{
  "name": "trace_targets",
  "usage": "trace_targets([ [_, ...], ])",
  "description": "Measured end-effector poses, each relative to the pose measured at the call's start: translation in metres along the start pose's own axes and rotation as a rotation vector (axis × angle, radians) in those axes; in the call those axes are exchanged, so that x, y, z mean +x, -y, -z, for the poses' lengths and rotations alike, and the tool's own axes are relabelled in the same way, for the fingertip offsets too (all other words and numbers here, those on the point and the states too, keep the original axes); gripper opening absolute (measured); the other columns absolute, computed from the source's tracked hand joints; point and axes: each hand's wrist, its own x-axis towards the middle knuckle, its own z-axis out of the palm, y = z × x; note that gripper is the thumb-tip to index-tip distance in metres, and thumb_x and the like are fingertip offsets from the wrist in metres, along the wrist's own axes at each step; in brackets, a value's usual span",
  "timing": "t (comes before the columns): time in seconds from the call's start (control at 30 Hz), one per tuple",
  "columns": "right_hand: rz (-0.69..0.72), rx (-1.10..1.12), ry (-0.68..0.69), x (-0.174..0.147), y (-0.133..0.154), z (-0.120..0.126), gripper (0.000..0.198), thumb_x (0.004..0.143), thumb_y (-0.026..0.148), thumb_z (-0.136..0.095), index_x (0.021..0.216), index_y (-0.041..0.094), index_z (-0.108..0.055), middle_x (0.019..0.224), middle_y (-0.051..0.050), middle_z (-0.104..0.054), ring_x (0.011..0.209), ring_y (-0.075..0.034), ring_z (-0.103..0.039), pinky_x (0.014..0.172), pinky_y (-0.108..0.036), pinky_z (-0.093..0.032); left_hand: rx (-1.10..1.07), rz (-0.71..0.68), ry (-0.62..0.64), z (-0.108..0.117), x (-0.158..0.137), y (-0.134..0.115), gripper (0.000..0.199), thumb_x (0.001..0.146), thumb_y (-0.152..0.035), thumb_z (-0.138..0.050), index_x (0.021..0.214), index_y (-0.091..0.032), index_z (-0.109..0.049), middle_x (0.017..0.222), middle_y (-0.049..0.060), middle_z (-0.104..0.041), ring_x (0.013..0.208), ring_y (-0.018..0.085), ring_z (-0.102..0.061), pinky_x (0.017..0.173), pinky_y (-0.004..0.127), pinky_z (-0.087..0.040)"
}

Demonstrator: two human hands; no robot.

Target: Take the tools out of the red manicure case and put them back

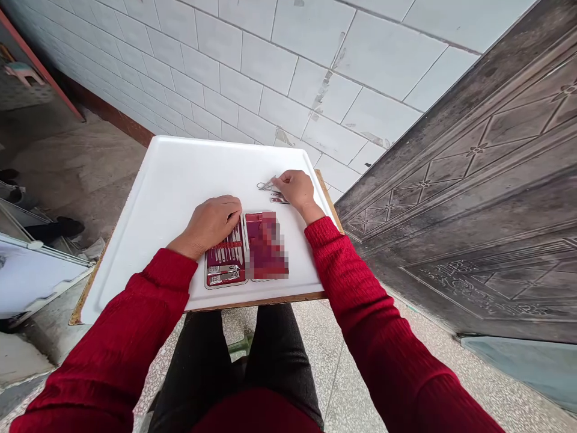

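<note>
An open manicure set case (247,278) with a dark red lining lies near the front edge of the white board. Slim metal tools (228,248) stand under a red strap in its left half, above two nail clippers (224,274). The right half is partly blurred by pixels. My left hand (214,222) is closed over the upper edge of the left half, its fingertips mostly hidden. Beyond the case, my right hand (295,187) pinches small scissors (264,186) at the board's surface. Other small metal pieces (278,199) lie just under that hand.
The white board (189,171) has a raised rim and rests on a wooden sheet (331,201). A tiled wall (270,66) rises behind it. At the right stands a dark patterned metal door (473,180). A glass-sided object (36,264) is at the left.
</note>
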Motion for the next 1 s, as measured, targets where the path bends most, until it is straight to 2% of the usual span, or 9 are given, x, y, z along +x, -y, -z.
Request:
trace_targets([
  [0.13, -0.001, 0.025, 0.013, -0.001, -0.011, 0.011, 0.011, 0.087, 0.022, -0.066, 0.081, 0.02, -0.076, 0.078, -0.001, -0.074, 0.074, -0.018, -0.066, 0.065, -0.028, -0.043, 0.004, 0.0, 0.011, 0.0, 0.0, 0.001, 0.036, 0.102, -0.028, -0.039, 0.097, -0.022, -0.074, 0.122, 0.005, -0.079, 0.112, 0.027, -0.072, 0.089, 0.039, -0.057],
  [0.3, -0.012, -0.019, 0.068, -0.004, -0.014, 0.023, 0.016, 0.083, 0.012, -0.066, 0.085, 0.019, -0.08, 0.082, -0.003, -0.076, 0.076, -0.019, -0.068, 0.067, -0.029, -0.046, -0.002, 0.006, 0.006, 0.002, -0.001, 0.002, 0.037, 0.103, -0.029, -0.039, 0.099, -0.023, -0.075, 0.123, 0.004, -0.078, 0.112, 0.025, -0.072, 0.087, 0.037, -0.057],
  [0.5, 0.006, -0.052, 0.124, -0.006, -0.011, 0.029, 0.016, 0.082, 0.011, -0.069, 0.087, 0.02, -0.081, 0.085, -0.002, -0.078, 0.079, -0.019, -0.069, 0.074, -0.029, -0.049, 0.005, 0.006, 0.01, 0.001, 0.0, 0.003, 0.038, 0.103, -0.03, -0.039, 0.099, -0.023, -0.076, 0.125, 0.004, -0.078, 0.114, 0.026, -0.072, 0.087, 0.038, -0.057],
  [0.73, 0.051, -0.142, 0.157, -0.006, -0.007, 0.016, 0.009, 0.086, 0.015, -0.073, 0.082, 0.021, -0.078, 0.093, -0.003, -0.08, 0.085, -0.02, -0.068, 0.069, -0.028, -0.046, 0.002, 0.017, 0.015, 0.002, 0.0, 0.004, 0.039, 0.103, -0.032, -0.039, 0.101, -0.025, -0.077, 0.128, 0.003, -0.078, 0.118, 0.025, -0.072, 0.091, 0.037, -0.058],
  [1.0, 0.108, -0.223, 0.171, -0.006, -0.007, 0.013, 0.014, 0.09, 0.013, -0.066, 0.083, 0.019, -0.078, 0.093, -0.005, -0.08, 0.086, -0.02, -0.068, 0.067, -0.028, -0.041, -0.015, 0.019, 0.015, 0.002, -0.001, 0.004, 0.04, 0.102, -0.032, -0.039, 0.104, -0.023, -0.078, 0.128, 0.004, -0.078, 0.118, 0.026, -0.072, 0.095, 0.04, -0.059],
])
